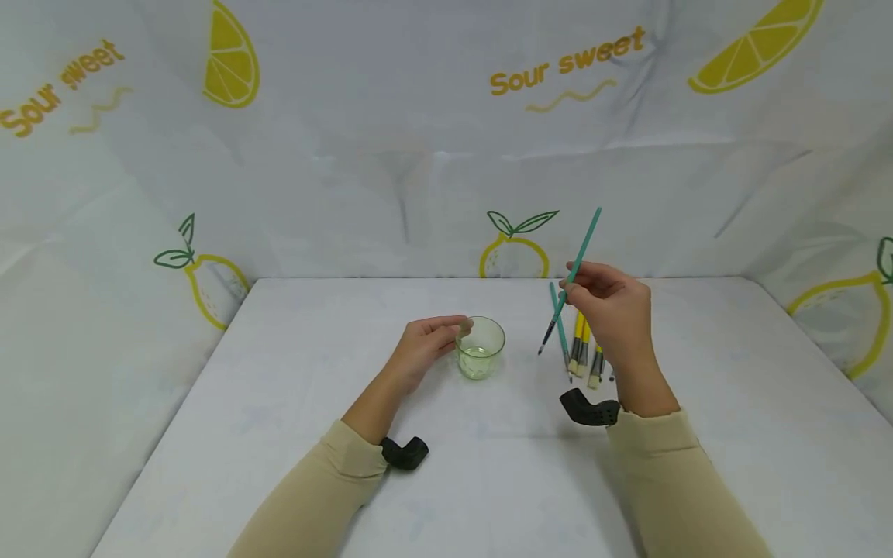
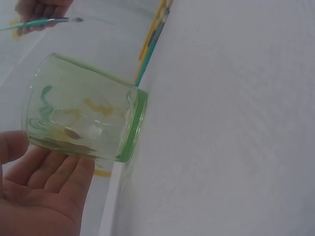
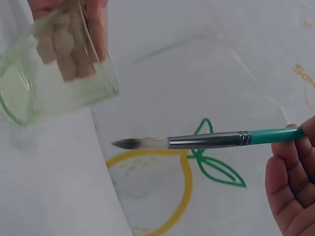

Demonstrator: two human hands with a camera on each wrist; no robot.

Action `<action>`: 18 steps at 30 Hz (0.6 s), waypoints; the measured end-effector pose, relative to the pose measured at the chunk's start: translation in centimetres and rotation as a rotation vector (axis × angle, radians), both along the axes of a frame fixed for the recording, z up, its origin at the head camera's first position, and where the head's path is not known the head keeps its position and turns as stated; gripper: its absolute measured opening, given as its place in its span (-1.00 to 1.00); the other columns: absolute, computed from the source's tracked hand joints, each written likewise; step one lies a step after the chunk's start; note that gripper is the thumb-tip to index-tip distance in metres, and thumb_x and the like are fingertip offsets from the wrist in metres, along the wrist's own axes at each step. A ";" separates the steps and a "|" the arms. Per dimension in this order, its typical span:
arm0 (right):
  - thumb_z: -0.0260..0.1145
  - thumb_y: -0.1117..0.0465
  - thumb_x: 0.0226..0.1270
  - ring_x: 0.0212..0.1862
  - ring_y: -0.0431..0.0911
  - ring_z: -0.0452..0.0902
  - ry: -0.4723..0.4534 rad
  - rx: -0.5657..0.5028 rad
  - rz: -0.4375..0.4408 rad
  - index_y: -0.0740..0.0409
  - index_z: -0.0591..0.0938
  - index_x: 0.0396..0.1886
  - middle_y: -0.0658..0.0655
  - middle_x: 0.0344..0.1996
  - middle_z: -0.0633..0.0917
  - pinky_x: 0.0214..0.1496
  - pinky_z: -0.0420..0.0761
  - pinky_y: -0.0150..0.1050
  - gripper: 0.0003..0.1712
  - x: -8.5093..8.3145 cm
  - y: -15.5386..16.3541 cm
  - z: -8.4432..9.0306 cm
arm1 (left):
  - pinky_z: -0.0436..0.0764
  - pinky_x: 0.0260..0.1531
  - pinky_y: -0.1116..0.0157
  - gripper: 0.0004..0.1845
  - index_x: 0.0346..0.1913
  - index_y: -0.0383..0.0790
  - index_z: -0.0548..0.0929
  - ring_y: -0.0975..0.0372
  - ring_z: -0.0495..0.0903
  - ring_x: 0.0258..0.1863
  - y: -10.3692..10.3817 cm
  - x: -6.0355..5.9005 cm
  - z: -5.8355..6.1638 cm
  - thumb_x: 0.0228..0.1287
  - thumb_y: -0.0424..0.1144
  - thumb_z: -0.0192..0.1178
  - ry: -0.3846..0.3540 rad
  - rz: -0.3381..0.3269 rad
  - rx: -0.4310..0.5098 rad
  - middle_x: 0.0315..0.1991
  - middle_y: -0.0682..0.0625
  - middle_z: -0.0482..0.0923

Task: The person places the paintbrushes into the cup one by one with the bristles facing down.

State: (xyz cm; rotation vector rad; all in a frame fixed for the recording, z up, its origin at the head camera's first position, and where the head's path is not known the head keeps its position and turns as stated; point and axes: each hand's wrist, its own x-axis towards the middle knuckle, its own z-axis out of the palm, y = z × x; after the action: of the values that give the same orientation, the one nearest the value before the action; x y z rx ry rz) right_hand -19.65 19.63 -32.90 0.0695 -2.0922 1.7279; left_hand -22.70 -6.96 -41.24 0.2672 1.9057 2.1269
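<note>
Paintbrush (image 3: 206, 141), pinched by the right hand (image 1: 615, 306), slants tip-down between that hand and an upright glass (image 1: 480, 346), which the left hand (image 1: 422, 349) grips lightly from its own side. A knock could tip the glass, given that one-sided hold. The paintbrush has a teal handle, silver ferrule and pale bristles darkening to a point; the glass is see-through, greenish.
</note>
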 end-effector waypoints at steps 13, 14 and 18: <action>0.38 0.15 0.31 -0.32 -0.27 0.69 -0.013 0.097 0.090 0.28 0.71 -0.12 0.06 -0.31 0.77 -0.18 0.70 -0.44 -0.72 -0.3 -5.2 -2.1 | 0.54 0.23 0.26 -0.64 0.21 -0.34 0.59 0.16 0.53 0.26 0.2 -0.2 -0.3 0.44 -0.28 0.09 0.008 -0.031 -0.018 0.21 -0.13 0.59; 0.38 0.12 0.32 -0.31 -0.28 0.69 -0.041 0.122 0.094 0.26 0.71 -0.12 0.10 -0.30 0.77 -0.19 0.70 -0.45 -0.70 -0.3 -5.4 -2.4 | 0.55 0.23 0.27 -0.64 0.21 -0.33 0.59 0.17 0.53 0.25 0.2 -0.2 -0.3 0.44 -0.28 0.09 0.005 -0.029 -0.018 0.20 -0.13 0.59; 0.38 0.04 0.31 -0.27 -0.27 0.69 -0.121 0.166 0.114 0.20 0.72 -0.11 0.16 -0.26 0.78 -0.20 0.67 -0.43 -0.67 -0.6 -5.8 -3.4 | 0.56 0.22 0.26 -0.64 0.20 -0.34 0.60 0.17 0.54 0.24 0.2 -0.1 -0.4 0.44 -0.27 0.09 0.003 -0.033 -0.013 0.20 -0.13 0.60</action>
State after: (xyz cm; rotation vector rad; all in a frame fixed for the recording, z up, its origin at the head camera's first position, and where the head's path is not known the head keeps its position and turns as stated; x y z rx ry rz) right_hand -20.28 13.79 -36.34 0.1389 -2.3600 1.6553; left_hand -22.82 -6.75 -41.65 0.2979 1.9027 2.0931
